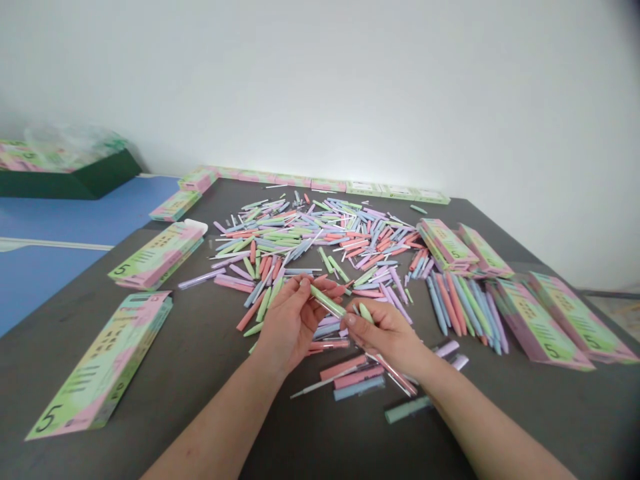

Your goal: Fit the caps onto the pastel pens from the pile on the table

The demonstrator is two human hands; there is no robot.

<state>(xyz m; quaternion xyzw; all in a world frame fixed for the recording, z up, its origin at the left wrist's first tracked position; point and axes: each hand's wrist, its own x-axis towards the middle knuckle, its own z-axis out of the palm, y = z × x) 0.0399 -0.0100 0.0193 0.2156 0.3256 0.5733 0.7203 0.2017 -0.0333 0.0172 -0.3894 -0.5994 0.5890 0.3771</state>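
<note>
My left hand (290, 323) pinches a pale green pen (327, 301) with a clear section, its tip pointing toward my right hand. My right hand (386, 335) grips a short pale green pen part (367, 313), probably a cap. The two hands are close together but do not touch. A clear pink pen (395, 373) lies under my right wrist, and I cannot tell whether that hand touches it. Just beyond my hands spreads a loose heap of pastel pens (300, 240) in pink, green, blue and lilac.
A dark grey table (200, 353) bears several flat pastel pen boxes (103, 363) on the left, right and far edge. Loose pens (465, 307) lie side by side at right. A white wall rises behind. A green box (80, 177) stands on a blue surface (85, 217) at left.
</note>
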